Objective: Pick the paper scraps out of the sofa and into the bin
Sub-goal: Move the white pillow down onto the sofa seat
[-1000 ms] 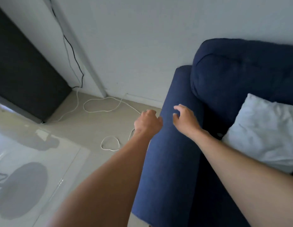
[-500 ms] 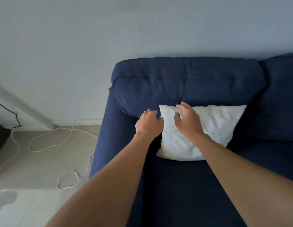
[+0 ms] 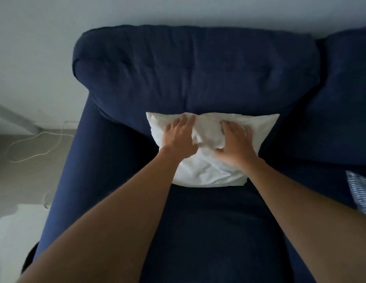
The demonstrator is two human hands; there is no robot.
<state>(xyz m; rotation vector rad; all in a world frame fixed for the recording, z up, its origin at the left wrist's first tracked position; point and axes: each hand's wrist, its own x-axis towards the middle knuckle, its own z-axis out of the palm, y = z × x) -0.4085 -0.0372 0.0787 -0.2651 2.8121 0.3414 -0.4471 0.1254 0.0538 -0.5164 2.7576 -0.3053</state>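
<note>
- the left hand (image 3: 179,139) lay on the white pillow (image 3: 208,166), fingers spread flat, thumb pressed into the cover.
- the right hand (image 3: 236,146) lay on the same pillow just beside the left, fingers extended, thumb tucked low; a ridge of bunched fabric stood between the two hands.
- neither hand was closed into a grip. both pressed on the pillow with fingers apart, holding nothing else.
- the pillow leaned against the back cushion (image 3: 194,64) of the blue sofa (image 3: 208,231), directly beyond the hands.
- no paper scraps were visible anywhere around the hands. if any were present, they were hidden under or behind the pillow, or in the seams. the bin was not in view.
- judged step: shifting the pillow to expose the seat and the gap behind it.
- recommended method: curl the fingers over the far edge, lift the pillow clear rather than dragging it, so loose scraps were not swept deeper into the gap.
- set the pillow to the right of the right hand, short of the striped fabric (image 3: 359,193).
- a white cable (image 3: 35,148) lay on the floor well to the left of the left hand, clear of the work.
</note>
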